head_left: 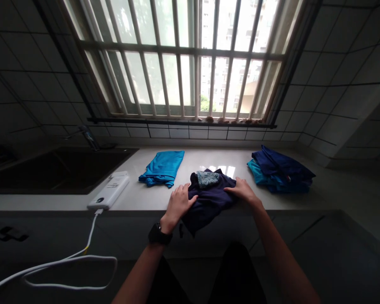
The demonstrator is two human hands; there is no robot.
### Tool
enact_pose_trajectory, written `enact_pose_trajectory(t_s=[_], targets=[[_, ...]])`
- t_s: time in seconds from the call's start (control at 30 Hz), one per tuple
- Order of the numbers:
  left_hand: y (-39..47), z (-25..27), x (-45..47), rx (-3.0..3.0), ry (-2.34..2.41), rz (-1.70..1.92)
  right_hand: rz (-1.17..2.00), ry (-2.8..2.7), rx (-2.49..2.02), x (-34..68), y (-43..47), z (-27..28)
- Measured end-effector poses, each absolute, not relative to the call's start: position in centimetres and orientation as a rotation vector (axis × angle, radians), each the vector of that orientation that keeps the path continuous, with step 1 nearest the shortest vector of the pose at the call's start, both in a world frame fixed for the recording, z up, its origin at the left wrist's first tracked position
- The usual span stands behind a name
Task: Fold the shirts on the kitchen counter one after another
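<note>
A dark navy folded garment (213,198) with a pale paisley-patterned patch on top lies at the counter's front edge, its lower corner hanging over. My left hand (179,202) grips its left side, thumb on top of the cloth and the wrist in a black watch. On the opposite side my right hand (244,192) holds the cloth with its thumb over the edge; some of its fingers are hidden. Left of the garment, apart from it, is a bright blue folded cloth (164,166). To the right sits a stack of folded dark blue and turquoise clothes (280,169).
A white power bank (110,190) with a white cable (91,230) trailing off the front edge lies on the pale counter (145,200). Further left is a dark sink (50,169) with a faucet (90,137). A barred window (183,63) stands behind the counter.
</note>
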State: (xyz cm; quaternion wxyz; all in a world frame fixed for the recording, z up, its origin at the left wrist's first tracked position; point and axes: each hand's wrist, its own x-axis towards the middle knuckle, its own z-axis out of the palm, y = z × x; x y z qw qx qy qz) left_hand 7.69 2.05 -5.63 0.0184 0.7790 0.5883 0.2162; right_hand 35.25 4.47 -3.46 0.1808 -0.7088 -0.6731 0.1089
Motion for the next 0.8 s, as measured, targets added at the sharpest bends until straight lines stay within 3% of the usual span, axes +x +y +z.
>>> enact_pose_trajectory(t_s=[0.23,0.5,0.63,0.8], targets=[[2.1,-5.6,5.0,2.250,1.684,1.024,0.575,-1.889,-1.572,30.5,9.1,-0.1],[5.5,5.2,-1.5,2.177,2.052,1.532,0.356,-1.868,-1.215,20.3,16.7,13.2],[8.0,6.3,-3.0,1.954,2.398,1.229,0.134,-1.887,-1.441,14.3,17.6,12.9],[9.3,0.0,-2.9,1.954,2.532,0.628,0.372,-2.303,-1.501,9.4,15.2,4.2]])
